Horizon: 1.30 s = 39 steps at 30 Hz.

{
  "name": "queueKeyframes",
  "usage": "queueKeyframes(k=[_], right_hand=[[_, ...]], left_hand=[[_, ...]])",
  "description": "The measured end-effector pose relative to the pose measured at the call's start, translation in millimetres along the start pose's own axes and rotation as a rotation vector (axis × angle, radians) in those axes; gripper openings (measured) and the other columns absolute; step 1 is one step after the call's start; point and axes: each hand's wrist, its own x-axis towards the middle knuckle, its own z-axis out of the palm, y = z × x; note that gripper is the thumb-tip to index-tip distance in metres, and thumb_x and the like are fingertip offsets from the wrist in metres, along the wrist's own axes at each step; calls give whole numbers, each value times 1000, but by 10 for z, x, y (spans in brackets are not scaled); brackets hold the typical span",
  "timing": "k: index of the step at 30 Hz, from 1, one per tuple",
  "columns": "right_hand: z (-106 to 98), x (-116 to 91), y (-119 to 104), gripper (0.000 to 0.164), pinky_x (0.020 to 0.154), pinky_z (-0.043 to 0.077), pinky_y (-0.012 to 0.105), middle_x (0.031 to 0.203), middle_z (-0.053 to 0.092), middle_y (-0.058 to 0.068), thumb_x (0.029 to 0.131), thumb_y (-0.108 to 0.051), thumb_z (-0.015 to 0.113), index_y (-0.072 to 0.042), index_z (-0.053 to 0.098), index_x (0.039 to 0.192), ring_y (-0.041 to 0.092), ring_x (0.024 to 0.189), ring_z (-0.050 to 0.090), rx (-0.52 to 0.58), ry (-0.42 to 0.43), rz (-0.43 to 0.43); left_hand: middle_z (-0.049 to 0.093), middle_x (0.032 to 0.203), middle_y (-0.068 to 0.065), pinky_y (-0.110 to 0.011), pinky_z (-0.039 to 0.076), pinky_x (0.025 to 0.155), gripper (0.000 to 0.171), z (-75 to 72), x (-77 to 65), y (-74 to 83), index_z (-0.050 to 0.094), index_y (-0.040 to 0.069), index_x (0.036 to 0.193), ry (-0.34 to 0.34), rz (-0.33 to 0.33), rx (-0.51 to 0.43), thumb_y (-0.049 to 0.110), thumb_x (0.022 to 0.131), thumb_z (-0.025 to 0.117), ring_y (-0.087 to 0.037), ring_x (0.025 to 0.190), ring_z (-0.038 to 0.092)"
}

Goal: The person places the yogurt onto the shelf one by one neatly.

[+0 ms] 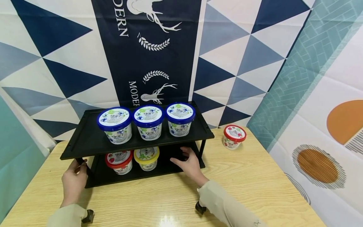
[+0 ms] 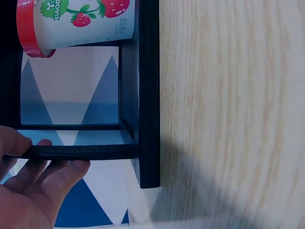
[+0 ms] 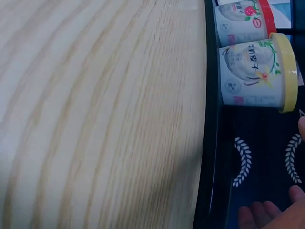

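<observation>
A two-tier black rack stands on the table. My left hand grips its front left post, with thumb and fingers on opposite sides in the left wrist view. My right hand reaches between the tiers at the right end, thumb and fingers apart, holding nothing. To its left on the lower tier stand a yellow-lidded yogurt cup and a red-lidded strawberry yogurt cup. Three blue-lidded yogurt cups line the upper tier: left, middle and right.
Another red-lidded cup stands on the wooden table, right of the rack. A patterned cloth hangs close behind the rack. Teal and white cloths border the table's sides.
</observation>
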Motion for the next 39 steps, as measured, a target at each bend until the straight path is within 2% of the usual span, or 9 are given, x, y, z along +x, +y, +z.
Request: queueKeyframes(k=[13, 23, 30, 36, 39], right_hand=[[-260, -75, 35, 67, 98, 41, 47, 134, 50, 14, 75, -33, 78, -10, 48, 130, 30, 120, 49, 31, 31, 38], [-431, -119, 65, 67, 97, 42, 45, 134, 50, 8, 75, -31, 78, -9, 47, 131, 27, 120, 49, 14, 70, 49], [-539, -117, 135, 65, 98, 41, 47, 133, 50, 12, 77, -31, 76, -8, 46, 130, 29, 119, 48, 0, 88, 52], [-673, -143, 146, 64, 98, 42, 46, 131, 51, 13, 77, -32, 76, -8, 47, 129, 27, 119, 48, -1, 97, 74], [-758, -146, 149, 63, 97, 42, 45, 131, 51, 12, 78, -31, 76, -9, 47, 129, 26, 118, 48, -6, 111, 80]], left_hand=[[62, 119, -19, -1, 34, 59, 27, 0, -10, -3, 60, 5, 114, -1, -5, 0, 18, 97, 43, 25, 79, 30], [62, 117, -20, -1, 34, 58, 27, 2, -10, 6, 61, 5, 112, 12, 1, 1, 18, 97, 43, 26, 78, 30], [61, 119, -21, -1, 33, 58, 28, -12, -8, -1, 60, 6, 115, -4, -23, 1, 19, 98, 42, 24, 78, 30], [62, 117, -20, 0, 33, 58, 27, 8, 7, -7, 62, 6, 112, 18, -24, 12, 17, 97, 43, 26, 76, 31], [62, 117, -20, -1, 33, 58, 27, 9, 5, -3, 61, 6, 113, 8, -23, 7, 18, 97, 43, 25, 76, 31]])
